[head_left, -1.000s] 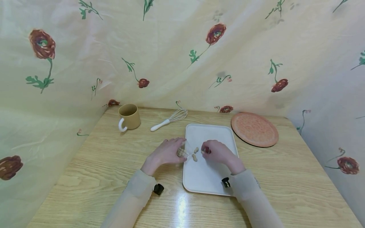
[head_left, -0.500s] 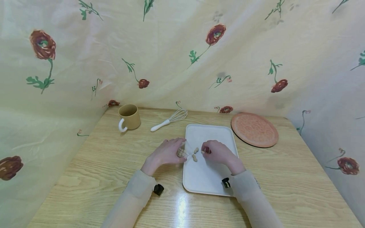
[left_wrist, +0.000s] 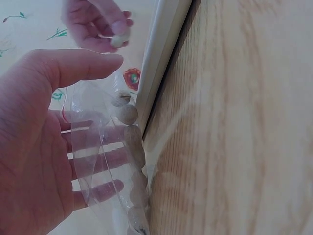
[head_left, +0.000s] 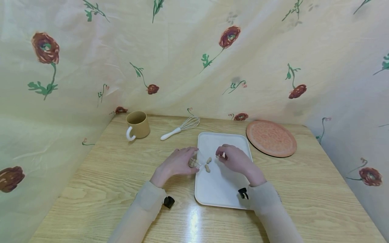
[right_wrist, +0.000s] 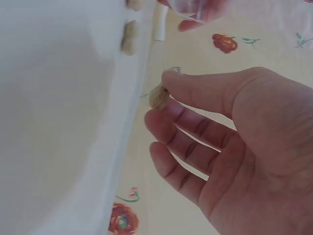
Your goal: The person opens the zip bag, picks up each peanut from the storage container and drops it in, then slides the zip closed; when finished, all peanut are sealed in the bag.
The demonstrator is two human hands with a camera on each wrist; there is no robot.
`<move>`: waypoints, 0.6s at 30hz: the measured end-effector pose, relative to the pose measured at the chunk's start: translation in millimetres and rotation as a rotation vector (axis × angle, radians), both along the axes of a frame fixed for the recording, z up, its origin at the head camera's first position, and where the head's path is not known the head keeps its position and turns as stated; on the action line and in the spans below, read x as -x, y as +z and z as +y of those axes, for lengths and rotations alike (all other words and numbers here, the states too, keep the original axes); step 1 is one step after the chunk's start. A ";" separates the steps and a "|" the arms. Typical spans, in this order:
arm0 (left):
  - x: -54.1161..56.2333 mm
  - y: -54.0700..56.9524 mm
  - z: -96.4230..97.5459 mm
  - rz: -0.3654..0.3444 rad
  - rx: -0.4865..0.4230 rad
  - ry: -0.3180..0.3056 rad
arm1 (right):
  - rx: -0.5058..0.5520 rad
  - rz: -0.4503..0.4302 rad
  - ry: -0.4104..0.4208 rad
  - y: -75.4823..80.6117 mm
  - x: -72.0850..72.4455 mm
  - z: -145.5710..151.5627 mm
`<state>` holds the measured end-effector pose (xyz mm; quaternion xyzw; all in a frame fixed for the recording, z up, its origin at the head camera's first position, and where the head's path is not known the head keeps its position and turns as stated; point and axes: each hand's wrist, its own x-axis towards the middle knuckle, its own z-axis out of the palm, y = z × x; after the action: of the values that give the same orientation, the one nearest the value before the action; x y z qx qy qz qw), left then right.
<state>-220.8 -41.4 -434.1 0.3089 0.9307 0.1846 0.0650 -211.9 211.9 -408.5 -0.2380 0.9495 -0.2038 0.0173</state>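
My left hand (head_left: 177,162) holds a clear plastic bag (left_wrist: 90,156) at the left rim of the white tray (head_left: 223,190). Its thumb lies above the bag's mouth and its fingers show through the film. Several unshelled peanuts (left_wrist: 128,115) line the bag's lower side. Over the tray, my right hand (head_left: 236,160) pinches one peanut (right_wrist: 159,97) between thumb and fingertips; its other fingers are loosely bent. On the tray, just off the bag's mouth, lie two more peanuts, an upper peanut (head_left: 209,160) and a lower peanut (head_left: 207,168).
A tan mug (head_left: 140,126) with a white handle stands at the back left. Beside it lies a whisk (head_left: 179,129) with a white handle. A round pink-orange board (head_left: 271,138) is to the right of the tray, and patterned cloth (head_left: 182,60) hangs behind the wooden table (head_left: 100,189).
My right hand has lifted from the tray beside the two peanuts and shifted slightly right, a peanut in its fingertips. My left hand and the bag have stayed in place.
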 end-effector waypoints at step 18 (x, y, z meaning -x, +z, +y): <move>0.6 -1.4 -0.7 -0.006 -0.029 -0.015 | 0.053 0.184 0.152 6.7 -17.2 -35.4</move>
<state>-221.4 -42.1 -435.5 0.3161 0.9255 0.1986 0.0647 -194.6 176.5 -401.8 -0.3274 0.9205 -0.2042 -0.0608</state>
